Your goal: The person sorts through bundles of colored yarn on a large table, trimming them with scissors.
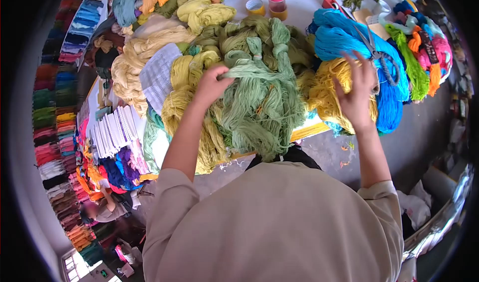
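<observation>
My left hand [211, 86] is closed on a few strands at the upper left of a sage-green yarn hank [252, 100]. The strands stretch rightward from my fingers over the heap. My right hand [357, 93], with its fingers spread, hovers over the golden-yellow yarn [327, 90] and holds nothing. Just beyond its fingertips, scissors [386, 65] with dark handles rest on the bright blue yarn [335, 32]. Olive yarn [244, 30] lies behind the green hank, and mustard yarn [180, 102] sits left of it.
A printed paper sheet [158, 75] lies on cream yarn [130, 65] at left. Tape rolls [255, 7] and a pink-topped jar [277, 1] stand at the back. Lime yarn [411, 65] is at right. Shelves of coloured yarn [65, 117] line the left; another person [107, 209] is below them.
</observation>
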Demonstrator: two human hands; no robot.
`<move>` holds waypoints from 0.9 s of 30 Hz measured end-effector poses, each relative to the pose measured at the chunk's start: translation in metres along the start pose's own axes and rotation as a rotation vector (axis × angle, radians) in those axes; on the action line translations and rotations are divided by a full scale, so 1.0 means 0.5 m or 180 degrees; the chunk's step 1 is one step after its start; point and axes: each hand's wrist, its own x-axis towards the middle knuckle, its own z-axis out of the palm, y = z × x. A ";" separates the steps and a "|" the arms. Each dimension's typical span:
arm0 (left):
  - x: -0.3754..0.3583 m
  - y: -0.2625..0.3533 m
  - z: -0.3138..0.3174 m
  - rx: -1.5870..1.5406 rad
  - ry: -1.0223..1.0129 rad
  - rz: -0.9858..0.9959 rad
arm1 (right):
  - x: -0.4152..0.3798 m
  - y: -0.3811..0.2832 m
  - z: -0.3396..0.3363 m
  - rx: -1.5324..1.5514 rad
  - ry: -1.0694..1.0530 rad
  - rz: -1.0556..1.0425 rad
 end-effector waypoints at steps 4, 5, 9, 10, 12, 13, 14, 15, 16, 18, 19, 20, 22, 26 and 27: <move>0.004 0.123 -0.065 -0.1665 -0.0639 -0.0517 | 0.037 -0.075 0.129 0.1746 -0.0905 -0.0302; 0.010 0.141 -0.075 -0.1624 -0.0789 -0.0442 | 0.045 -0.103 0.157 0.1727 -0.1062 -0.0360; 0.000 0.237 -0.103 -0.1530 -0.1022 -0.0488 | 0.095 -0.176 0.234 0.3041 -0.2616 0.0199; -0.006 0.252 -0.111 -0.1560 -0.1100 -0.0507 | 0.088 -0.184 0.235 0.2872 -0.2057 -0.0132; -0.026 0.303 -0.157 -0.0900 -0.1201 -0.0607 | 0.147 -0.148 0.183 0.4122 -0.2683 0.0654; -0.037 0.323 -0.179 -0.0248 -0.1311 -0.0712 | 0.160 -0.146 0.147 0.4219 -0.2149 0.0678; -0.048 0.332 -0.192 -0.0036 -0.1344 -0.0846 | 0.174 -0.122 0.124 0.4555 -0.2199 0.0758; -0.055 0.320 -0.203 -0.0047 -0.1335 -0.0855 | 0.180 -0.112 0.103 0.4717 -0.2294 0.0701; -0.058 0.305 -0.215 -0.0221 -0.1399 -0.0786 | 0.186 -0.105 0.091 0.4874 -0.2380 0.0628; -0.069 0.310 -0.214 -0.0381 -0.1438 -0.0691 | 0.177 -0.107 0.082 0.4241 -0.2515 0.0539; -0.081 0.317 -0.199 -0.0730 -0.1043 -0.0531 | 0.169 -0.105 0.088 0.4099 -0.2526 0.0311; -0.087 0.325 -0.192 -0.1076 -0.0648 -0.0361 | 0.160 -0.113 0.076 0.4148 -0.2650 0.0600; -0.082 0.310 -0.191 -0.0951 -0.0640 -0.0228 | 0.141 -0.115 0.072 0.4168 -0.2818 0.1051; -0.076 0.306 -0.180 -0.1127 -0.0333 -0.0263 | 0.131 -0.095 0.056 0.4304 -0.2959 0.1259; -0.074 0.305 -0.179 -0.1157 -0.0160 -0.0226 | 0.128 -0.090 0.056 0.4406 -0.2923 0.1220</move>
